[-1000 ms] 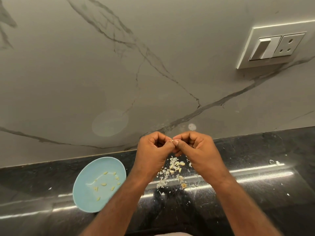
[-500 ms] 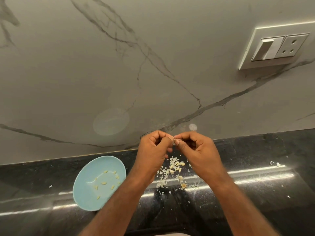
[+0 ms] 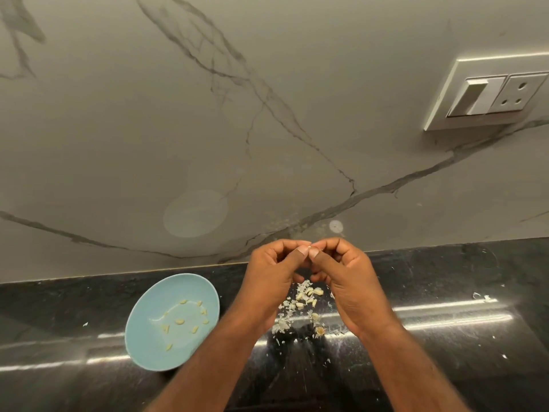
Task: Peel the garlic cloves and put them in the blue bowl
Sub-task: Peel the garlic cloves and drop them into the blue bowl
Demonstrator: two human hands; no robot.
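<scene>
1. Left grip (image 3: 273, 272) and right grip (image 3: 347, 275): curled fingers and thumbs pinch one small pale garlic clove (image 3: 310, 247) between them.
2. Below grips: papery skin flakes (image 3: 306, 295) on glossy black desk (image 3: 490, 367).
3. Lower left of grips: round blue bowl (image 3: 142, 352), peeled cloves (image 3: 179, 321) inside.

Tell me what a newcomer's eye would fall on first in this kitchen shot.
First, the left hand and right hand held up at centre, together pinching a small garlic clove between them. Below them a heap of skins and cloves litters the black counter, and left of it sits the blue bowl holding a scatter of peeled cloves. A white switch plate stands out on the marble wall, upper right.
</scene>
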